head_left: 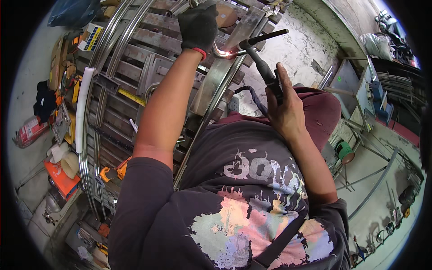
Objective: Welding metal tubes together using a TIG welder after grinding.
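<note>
Holding a welding torch (pixel 261 63), the right fingers (pixel 284 78) stand partly spread.

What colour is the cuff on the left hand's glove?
The cuff is red, shown in the head view.

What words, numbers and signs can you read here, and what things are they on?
I won't copy out any writing, but I can say where it is:
Dark T-shirt: big, pale, worn letter shapes above a patchy colored print.
Yellow strip: dark marks, too small to read.
White, blue and yellow box: print too small to read.
Red and white package: print too blurred to read.
</note>
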Tool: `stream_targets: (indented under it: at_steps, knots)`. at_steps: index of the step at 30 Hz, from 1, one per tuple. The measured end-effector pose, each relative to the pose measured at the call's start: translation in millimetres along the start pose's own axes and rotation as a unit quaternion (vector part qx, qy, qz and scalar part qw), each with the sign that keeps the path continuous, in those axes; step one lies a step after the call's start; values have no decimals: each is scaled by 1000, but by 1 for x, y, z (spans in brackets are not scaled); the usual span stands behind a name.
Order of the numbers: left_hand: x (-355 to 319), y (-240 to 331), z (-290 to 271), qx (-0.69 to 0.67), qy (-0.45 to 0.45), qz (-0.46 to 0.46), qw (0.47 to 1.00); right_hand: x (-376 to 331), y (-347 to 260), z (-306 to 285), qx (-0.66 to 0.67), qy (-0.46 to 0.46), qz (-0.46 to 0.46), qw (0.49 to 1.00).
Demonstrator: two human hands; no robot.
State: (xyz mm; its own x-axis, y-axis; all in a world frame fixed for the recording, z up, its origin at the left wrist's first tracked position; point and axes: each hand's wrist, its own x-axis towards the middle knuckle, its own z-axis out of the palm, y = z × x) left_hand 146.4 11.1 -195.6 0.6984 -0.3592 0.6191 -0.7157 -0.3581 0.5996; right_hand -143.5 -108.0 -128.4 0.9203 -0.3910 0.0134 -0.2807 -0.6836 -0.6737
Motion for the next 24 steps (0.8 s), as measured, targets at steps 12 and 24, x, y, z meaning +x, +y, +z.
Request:
stream_targets:
  at_steps: [12,24]
  knots:
    - [-22,-46,34,84,-95,-82,989,0,5,0,-21,-38,11,999]
    - [-37,-75,24,-77,-35,21,996,0,-4,3,-38,-53,6,998]
